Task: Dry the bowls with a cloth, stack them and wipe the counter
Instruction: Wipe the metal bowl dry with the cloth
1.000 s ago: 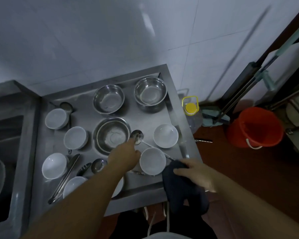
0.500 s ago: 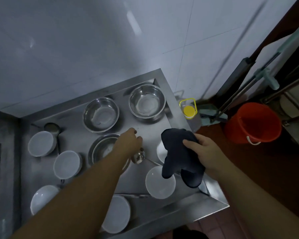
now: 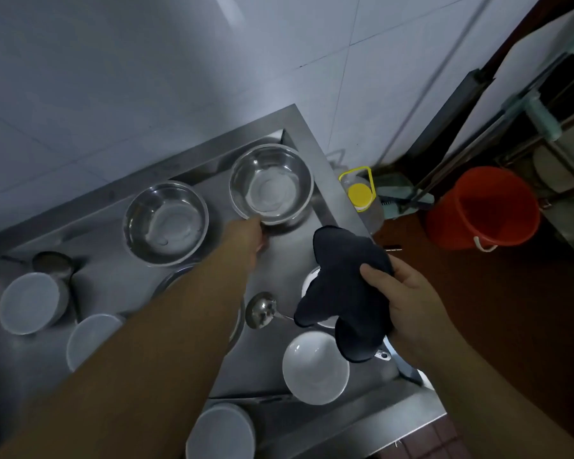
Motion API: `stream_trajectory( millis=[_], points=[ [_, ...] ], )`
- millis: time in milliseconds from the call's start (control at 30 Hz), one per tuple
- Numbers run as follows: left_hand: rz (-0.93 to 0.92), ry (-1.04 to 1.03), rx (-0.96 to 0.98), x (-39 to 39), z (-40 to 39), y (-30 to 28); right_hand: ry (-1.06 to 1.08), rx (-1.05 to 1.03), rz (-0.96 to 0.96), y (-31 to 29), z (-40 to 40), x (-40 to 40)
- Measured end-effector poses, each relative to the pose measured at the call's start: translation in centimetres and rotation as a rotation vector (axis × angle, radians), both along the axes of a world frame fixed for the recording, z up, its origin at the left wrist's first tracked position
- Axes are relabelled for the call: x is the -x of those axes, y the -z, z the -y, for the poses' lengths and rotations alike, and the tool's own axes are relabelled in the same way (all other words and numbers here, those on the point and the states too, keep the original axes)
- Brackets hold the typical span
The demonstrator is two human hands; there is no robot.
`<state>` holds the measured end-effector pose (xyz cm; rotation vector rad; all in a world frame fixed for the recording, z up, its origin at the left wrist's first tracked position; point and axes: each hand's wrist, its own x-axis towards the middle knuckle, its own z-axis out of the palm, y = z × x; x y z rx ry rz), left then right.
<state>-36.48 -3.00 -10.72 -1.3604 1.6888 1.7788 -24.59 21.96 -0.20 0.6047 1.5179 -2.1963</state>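
Left grip: the left hand [image 3: 251,238] reaches across the desk to the near rim of the far-right steel bowl [image 3: 271,183]; its fingers are at the rim, but whether they pinch it or only touch cannot be told, since the back of the hand hides them.
Right grip: the right hand [image 3: 408,306] is curled round a dark cloth [image 3: 343,293], thumb on top, holding it bunched above the desk's right edge.
Cloth: hangs in loose lobes and covers most of one white bowl [image 3: 309,282] beneath it.
Far-right steel bowl: upright in the far right corner of the desk, with a pale wet sheen inside.
Second steel bowl [image 3: 165,222]: just left of the first, along the far edge, upright, also wet-looking.
Third steel bowl [image 3: 176,278]: nearer the middle, mostly hidden under the left forearm.
Ladle [image 3: 260,313]: lies near the middle, bowl end up, handle running right under the cloth.
White bowl by the right edge [image 3: 315,372]: upright, just below the cloth.
White bowl at the near edge [image 3: 221,432]: partly cut off by the forearm.
White bowls on the left [image 3: 30,303] [image 3: 92,337]: two near the left edge, upright, apart from each other.
Desk [image 3: 289,246]: stainless steel, raised rim, set against a tiled wall.
Floor beside the right edge: a clear jug with a yellow cap [image 3: 360,193], then an orange bucket [image 3: 481,208] farther right.
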Motion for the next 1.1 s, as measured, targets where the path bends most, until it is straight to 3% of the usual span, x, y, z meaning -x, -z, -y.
stream_trajectory(
  millis=[233,467,733,900,1033,1100],
  points=[
    [-0.125,-0.184,-0.099,-0.6,0.1,-2.6,0.003,-0.048,-0.029,-1.6,-0.4,-0.1],
    [-0.157,-0.231,-0.058,-5.7,0.0,-8.1,-0.126,-0.075,-0.186,-6.9,0.1,0.7],
    [-0.307,-0.253,-0.18,-15.9,-0.3,-18.3,-0.28,-0.122,-0.432,-14.8,1.9,0.6],
    [-0.412,-0.28,-0.334,-21.8,-1.0,-24.7,-0.509,-0.028,-0.481,-17.3,4.8,-0.2],
    [-0.467,-0.187,-0.345,-25.0,-1.0,-28.0,-0.74,-0.295,-0.655,-17.5,7.2,-2.3],
    [-0.501,-0.125,-0.351,-26.5,-0.7,-29.3,-0.938,-0.532,-0.96,-18.0,8.4,-3.3]
  ],
)
